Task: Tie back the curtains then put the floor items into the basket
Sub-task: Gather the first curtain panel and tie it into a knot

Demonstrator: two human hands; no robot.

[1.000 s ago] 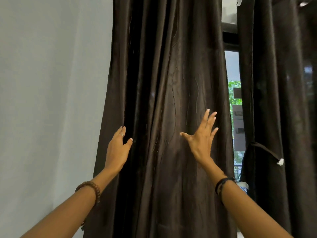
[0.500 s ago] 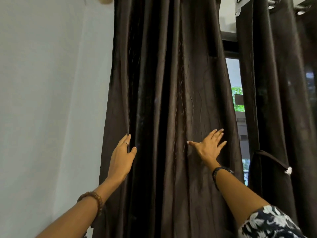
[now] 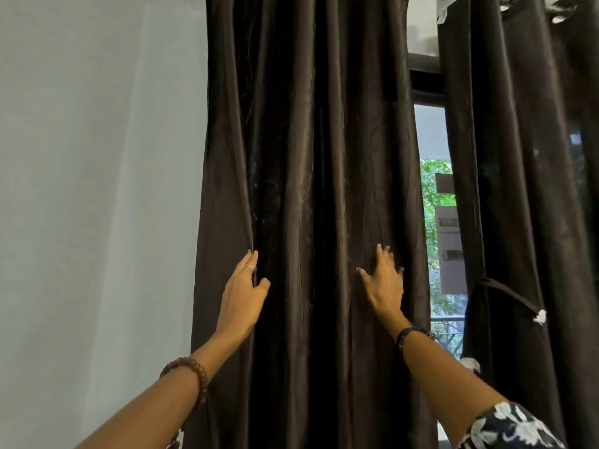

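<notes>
The big dark curtain (image 3: 311, 205) hangs straight down in long folds in the middle of the view; both hands are up against it, side by side with a few folds between them; the left hand (image 3: 241, 298) lies on the cloth close to the curtain's left edge, its fingers straight and close together, its thumb sticking out to the right, so this grip is wide and holds nothing; a thin ring (image 3: 249, 267) sits on one finger, and a brown bead bracelet (image 3: 194, 372) goes round that wrist; the right hand (image 3: 385, 285) lies flat on the cloth near the curtain's right edge, fingers spread and pointing up, so this grip is wide too and holds nothing; a dark band (image 3: 410, 335) goes round that wrist, and a bit of flowery sleeve (image 3: 509, 427) shows at the bottom right; left of the curtain there is only plain pale wall (image 3: 97, 189); right of it a thin strip of window (image 3: 436, 196) shows green leaves outside; past that gap hangs a second dark curtain (image 3: 518, 157), pulled in by a dark strap (image 3: 505, 294) with a small white bit at its end; the two curtains do not touch at hand height.
</notes>
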